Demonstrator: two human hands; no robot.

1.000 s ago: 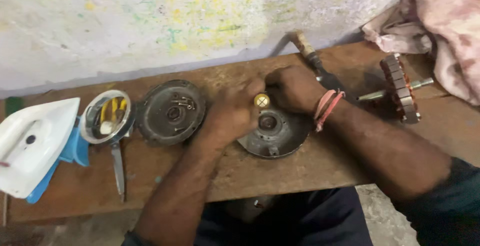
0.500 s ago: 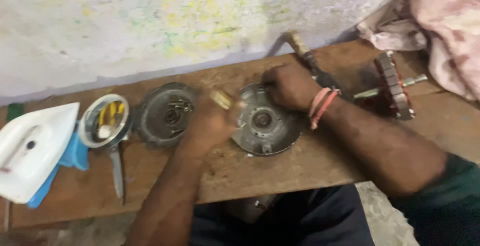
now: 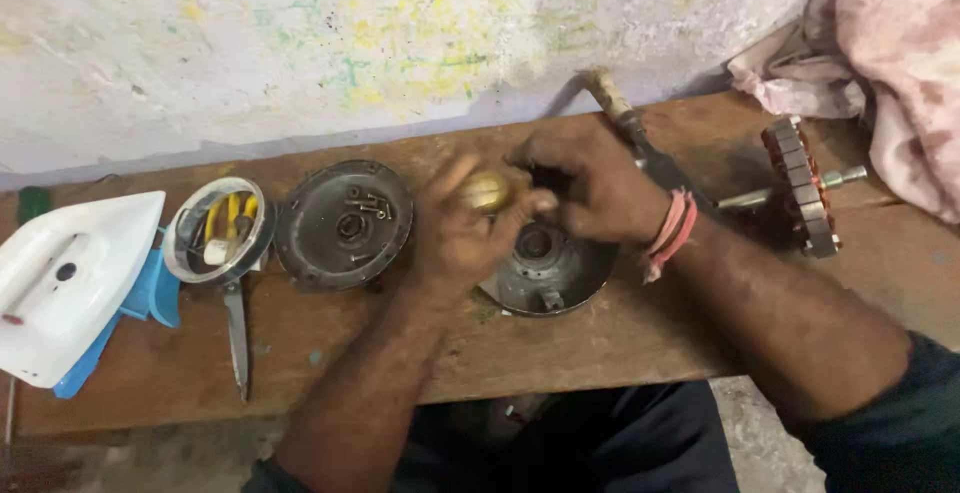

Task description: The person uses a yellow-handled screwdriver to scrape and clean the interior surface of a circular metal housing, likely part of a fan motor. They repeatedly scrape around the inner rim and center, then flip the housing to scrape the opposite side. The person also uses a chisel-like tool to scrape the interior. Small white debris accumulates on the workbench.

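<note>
A round grey metal motor cover (image 3: 548, 275) lies on the wooden bench (image 3: 300, 353) in front of me. My left hand (image 3: 462, 228) is closed around a yellowish tool handle (image 3: 487, 191) held above the cover's left rim. My right hand (image 3: 598, 185), with pink bands on the wrist, grips the cover's far edge. Left of it sits a second round cover (image 3: 343, 224) with several small screws lying in it.
A metal ring with yellow pliers inside (image 3: 217, 229), scissors (image 3: 236, 328), and a white and blue clothes iron (image 3: 70, 283) lie at the left. A rotor with a shaft (image 3: 800, 188), a wooden-handled tool (image 3: 625, 118) and a pink cloth (image 3: 890, 63) are at the right.
My left hand with the yellowish handle swung left away from the cover, then came back to its left rim. My right hand stayed on the cover.
</note>
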